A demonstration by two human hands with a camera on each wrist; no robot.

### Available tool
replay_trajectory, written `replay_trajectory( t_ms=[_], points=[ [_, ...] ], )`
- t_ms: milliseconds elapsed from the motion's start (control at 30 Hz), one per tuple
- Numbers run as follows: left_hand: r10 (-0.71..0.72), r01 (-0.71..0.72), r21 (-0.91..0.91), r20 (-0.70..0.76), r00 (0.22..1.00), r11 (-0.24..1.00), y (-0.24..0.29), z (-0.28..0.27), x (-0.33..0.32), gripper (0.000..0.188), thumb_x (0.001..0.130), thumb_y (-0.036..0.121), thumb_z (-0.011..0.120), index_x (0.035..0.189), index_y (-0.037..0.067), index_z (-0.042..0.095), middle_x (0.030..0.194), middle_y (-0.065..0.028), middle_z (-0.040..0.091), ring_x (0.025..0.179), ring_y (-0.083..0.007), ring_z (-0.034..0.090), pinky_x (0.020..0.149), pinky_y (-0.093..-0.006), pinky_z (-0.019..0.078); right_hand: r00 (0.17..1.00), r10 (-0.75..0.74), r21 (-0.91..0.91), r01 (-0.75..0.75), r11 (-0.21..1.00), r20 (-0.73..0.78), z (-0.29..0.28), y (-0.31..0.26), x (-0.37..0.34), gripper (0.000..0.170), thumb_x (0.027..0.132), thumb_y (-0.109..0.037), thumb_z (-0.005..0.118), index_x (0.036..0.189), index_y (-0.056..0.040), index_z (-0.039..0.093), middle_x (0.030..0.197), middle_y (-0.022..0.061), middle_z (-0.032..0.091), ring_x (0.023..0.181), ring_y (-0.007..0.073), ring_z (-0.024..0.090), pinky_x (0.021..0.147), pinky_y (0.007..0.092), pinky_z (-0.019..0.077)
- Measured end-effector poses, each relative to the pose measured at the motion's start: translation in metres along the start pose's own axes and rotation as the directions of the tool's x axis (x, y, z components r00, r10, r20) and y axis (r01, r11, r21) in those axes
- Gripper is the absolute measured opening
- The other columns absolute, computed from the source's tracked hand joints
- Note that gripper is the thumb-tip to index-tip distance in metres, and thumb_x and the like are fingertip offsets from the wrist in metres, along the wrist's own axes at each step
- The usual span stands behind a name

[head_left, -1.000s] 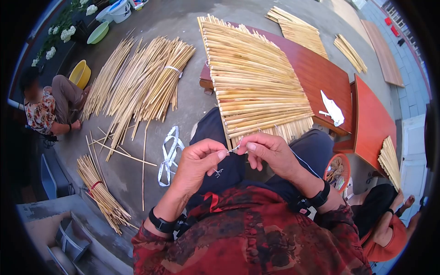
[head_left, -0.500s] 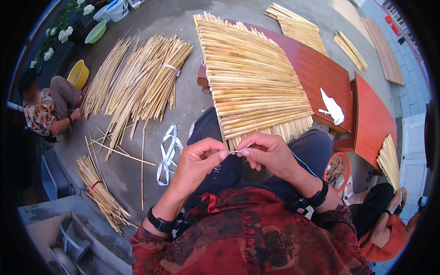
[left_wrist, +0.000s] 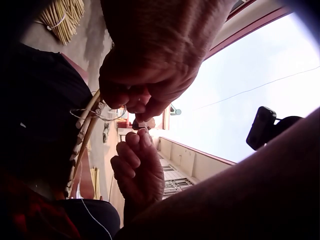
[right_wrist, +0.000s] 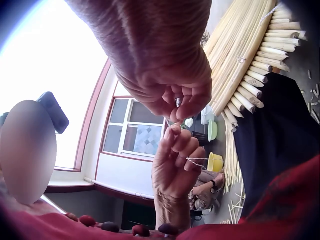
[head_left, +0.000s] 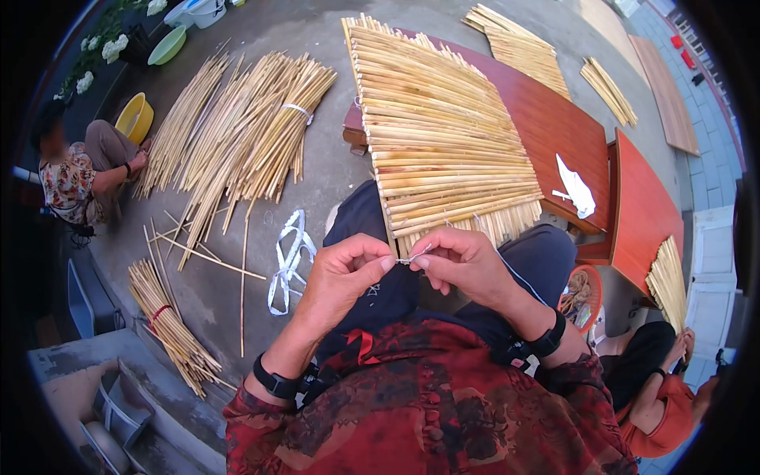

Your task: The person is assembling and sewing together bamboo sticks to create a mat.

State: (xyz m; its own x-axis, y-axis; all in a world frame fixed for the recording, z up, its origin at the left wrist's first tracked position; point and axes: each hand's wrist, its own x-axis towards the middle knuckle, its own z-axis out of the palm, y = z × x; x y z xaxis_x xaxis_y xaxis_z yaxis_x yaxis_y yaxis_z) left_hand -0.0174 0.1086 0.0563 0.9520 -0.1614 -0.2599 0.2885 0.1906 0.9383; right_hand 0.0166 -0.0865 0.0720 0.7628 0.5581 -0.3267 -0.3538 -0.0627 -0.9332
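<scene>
In the head view, a thin, twisted white string (head_left: pixel 412 259) runs between my two hands over my lap. My left hand (head_left: pixel 336 277) pinches one side of it between thumb and forefinger. The thumb and forefinger of my right hand (head_left: pixel 467 265) pinch the other side, a few centimetres away. A loop of string (left_wrist: pixel 97 116) hangs near the stalk ends in the left wrist view, and string also shows by the left hand (right_wrist: pixel 176 167) in the right wrist view. Just beyond my hands, a mat of tied stalks (head_left: pixel 443 142) lies from my knees onto a low table.
Stalk bundles (head_left: pixel 253 127) lie on the ground at left, with a tangled white strap (head_left: pixel 290 265) closer in. An orange basket (head_left: pixel 584 297) stands by my right knee. A white piece (head_left: pixel 575 188) rests on the red-brown table (head_left: pixel 538 131). Two people sit nearby, left and right.
My right thumb and fingers have come together on the string, which was lower between the fingertips before. Both hands stay nearly in place. The view has shifted slightly.
</scene>
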Motion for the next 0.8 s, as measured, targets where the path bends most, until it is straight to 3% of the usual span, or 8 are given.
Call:
replay_trajectory(
  t_ms=[100,167,300,367,800],
  points=[
    [-0.03,0.026,0.081,0.044,0.999,0.996,0.001,-0.003,-0.002,0.005,0.081,0.007,0.062,0.085,0.004,0.062,0.064,0.0038,0.053,0.05,-0.0011,0.042,0.042,-0.016,0.0313,1.0,0.002,-0.022,-0.002,1.0,-0.021,0.0,0.002,0.0,0.012,0.085,-0.011,0.058,0.094,-0.0049,0.059,0.071,-0.0035,0.054,0.058,0.0027,0.05,0.047,0.0163,0.0397],
    [-0.104,0.087,0.111,0.156,0.982,0.99,0.002,-0.006,-0.003,0.008,0.084,0.011,0.06,0.088,0.005,0.062,0.064,0.0047,0.054,0.054,-0.0005,0.047,0.046,-0.017,0.0348,0.994,-0.092,-0.209,0.078,0.975,-0.059,0.0,0.001,0.0,0.01,0.084,-0.01,0.057,0.093,-0.0044,0.059,0.071,-0.0022,0.054,0.057,0.003,0.049,0.046,0.0175,0.0388],
    [-0.124,0.114,0.072,0.155,0.98,0.991,0.001,-0.006,-0.006,0.009,0.084,0.012,0.059,0.088,0.005,0.062,0.066,0.0023,0.057,0.056,-0.0032,0.053,0.045,-0.0178,0.0381,0.989,-0.142,-0.322,0.122,0.939,-0.04,0.0,0.005,-0.003,0.01,0.085,-0.008,0.056,0.093,-0.002,0.058,0.077,0.0001,0.059,0.057,0.0029,0.051,0.048,0.0167,0.0408],
    [-0.132,0.115,0.107,0.165,0.978,0.988,-0.001,-0.006,-0.007,0.011,0.085,0.011,0.057,0.085,0.001,0.062,0.067,-0.0018,0.059,0.055,-0.0081,0.058,0.045,-0.0176,0.0404,0.996,-0.066,-0.301,0.047,0.953,-0.054,0.001,0.006,-0.006,0.009,0.086,-0.008,0.055,0.093,-0.0025,0.058,0.078,-0.0001,0.06,0.057,0.003,0.051,0.048,0.0166,0.0411],
    [-0.173,0.155,0.121,0.155,0.973,0.981,-0.004,-0.009,-0.011,0.012,0.086,0.012,0.055,0.085,0.001,0.062,0.067,-0.0011,0.058,0.058,-0.0067,0.057,0.047,-0.018,0.0405,0.997,-0.001,-0.041,-0.002,0.999,-0.078,0.002,0.021,-0.007,0.009,0.087,-0.008,0.053,0.093,-0.002,0.055,0.081,0.0035,0.061,0.056,0.0048,0.051,0.047,0.0179,0.042]
  ],
)
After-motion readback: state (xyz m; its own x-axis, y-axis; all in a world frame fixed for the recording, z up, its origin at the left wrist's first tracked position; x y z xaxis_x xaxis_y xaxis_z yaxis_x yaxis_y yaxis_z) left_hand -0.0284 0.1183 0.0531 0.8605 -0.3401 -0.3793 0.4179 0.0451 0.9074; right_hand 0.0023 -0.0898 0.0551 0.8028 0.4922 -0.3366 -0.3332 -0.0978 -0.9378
